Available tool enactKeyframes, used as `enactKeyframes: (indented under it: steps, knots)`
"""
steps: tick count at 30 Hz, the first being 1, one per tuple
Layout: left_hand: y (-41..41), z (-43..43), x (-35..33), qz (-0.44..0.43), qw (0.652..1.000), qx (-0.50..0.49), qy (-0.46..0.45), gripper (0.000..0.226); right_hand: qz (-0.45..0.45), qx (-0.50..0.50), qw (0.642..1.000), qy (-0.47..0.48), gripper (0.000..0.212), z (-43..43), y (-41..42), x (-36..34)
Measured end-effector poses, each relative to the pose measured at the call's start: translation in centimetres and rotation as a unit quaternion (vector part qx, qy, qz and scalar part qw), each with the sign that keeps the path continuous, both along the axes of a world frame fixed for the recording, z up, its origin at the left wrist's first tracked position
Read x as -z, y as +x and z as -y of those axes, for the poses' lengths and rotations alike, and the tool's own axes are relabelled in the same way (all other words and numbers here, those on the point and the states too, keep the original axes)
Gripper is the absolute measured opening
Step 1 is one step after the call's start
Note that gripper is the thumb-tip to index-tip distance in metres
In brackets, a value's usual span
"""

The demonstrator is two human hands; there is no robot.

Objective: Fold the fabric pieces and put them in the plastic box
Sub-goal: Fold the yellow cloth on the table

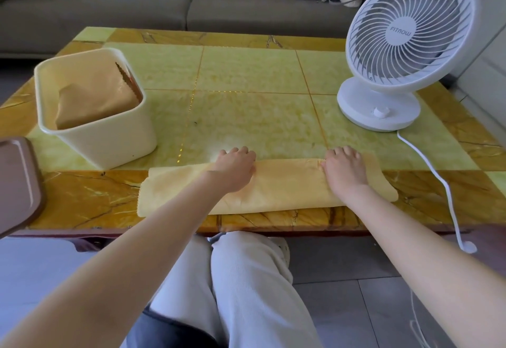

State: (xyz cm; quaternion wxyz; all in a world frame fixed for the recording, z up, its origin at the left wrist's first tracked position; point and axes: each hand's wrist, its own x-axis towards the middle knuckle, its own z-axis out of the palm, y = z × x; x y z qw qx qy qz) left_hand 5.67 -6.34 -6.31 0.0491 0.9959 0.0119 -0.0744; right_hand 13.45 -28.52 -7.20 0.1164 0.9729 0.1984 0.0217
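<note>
head view. your left hand [235, 168] and right hand [343, 168] both lie on the cloth [287, 186], a yellow piece folded into a long band along the near edge of the table [246, 73]. the left hand is at about the middle of the band and the right hand is toward its right end, so the two are well apart. on each hand the fingers [236, 151] bend down over the far, folded edge of the cloth and the fingertips are hidden. you cannot tell whether the hands clasp that edge or only press on it. the near edge of the cloth reaches the table's front rim, and its left end has a zigzag cut.

the box [109, 142], cream plastic and uncovered, stands on the table to the left of the cloth and farther back, apart from it. inside it a tan cloth [93, 101] lies folded and tilted, with its zigzag edge against the right wall.

a brown lid [16, 183] lies at the table's left edge, near the box. a white fan [405, 46] stands at the far right, and its cord [449, 197] trails off the near edge. a grey sofa [137, 10] is behind the table. your knees [246, 279], in pale trousers, are below the table edge.
</note>
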Motion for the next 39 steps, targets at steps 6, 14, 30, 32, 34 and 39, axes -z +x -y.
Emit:
enactKeyframes:
  steps: [6,14,30,32,34,39]
  knots:
    - [0.0,0.4,0.3,-0.007,1.000,-0.006,0.000,0.027,0.009,-0.065,0.995,0.081,0.029,-2.3,-1.2,-0.2]
    - [-0.9,0.7,0.3,-0.026,0.999,0.005,-0.046,0.034,-0.080,-0.194,0.973,0.102,0.028,-8.2,-4.5,-0.5]
    - [-6.5,-10.2,-1.4,-0.112,0.988,-0.102,-0.023,0.041,-0.058,-0.137,0.987,0.055,0.012,-8.8,-4.5,-0.6]
    - [-6.8,-10.8,-1.5,-0.104,0.988,-0.111,-0.004,0.043,-0.056,-0.128,0.990,0.036,0.013,-9.1,-4.7,-0.8]
    - [-7.1,-11.1,-1.4,-0.085,0.988,-0.127,0.019,0.044,-0.059,-0.115,0.991,0.031,0.015,-9.4,-4.9,-0.9]
    - [-7.1,-11.0,-0.6,-0.039,0.983,-0.178,0.020,0.042,-0.037,-0.107,0.993,0.037,0.034,-10.2,-5.8,-1.2]
